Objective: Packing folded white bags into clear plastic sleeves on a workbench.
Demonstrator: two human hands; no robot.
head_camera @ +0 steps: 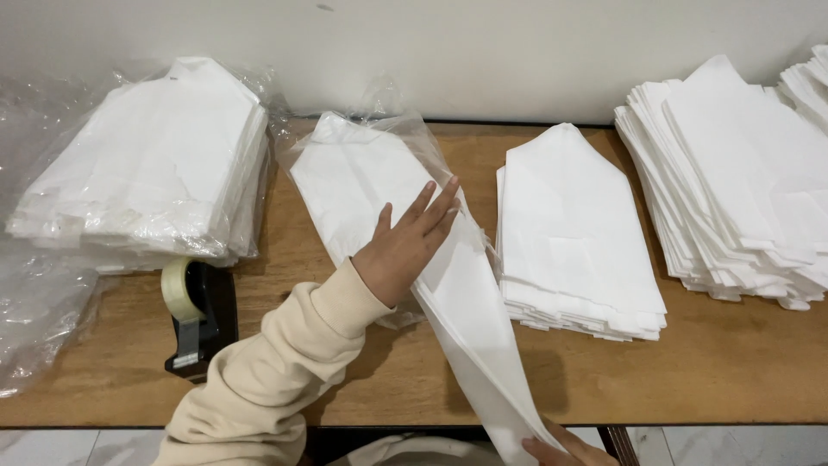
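A wooden table set against a pale wall is seen from above. The left hand, in a cream sleeve, is laid flat with fingers spread on a clear plastic bag into which a long pointed sheet of white paper is partly slid. The near end of the sheet is pinched by the right hand at the table's front edge; only part of that hand is shown. Just right of the sheet lies a stack of folded white papers, and farther right a larger stack. At far left a bagged bundle of white papers is shown, with a black tape dispenser in front of it
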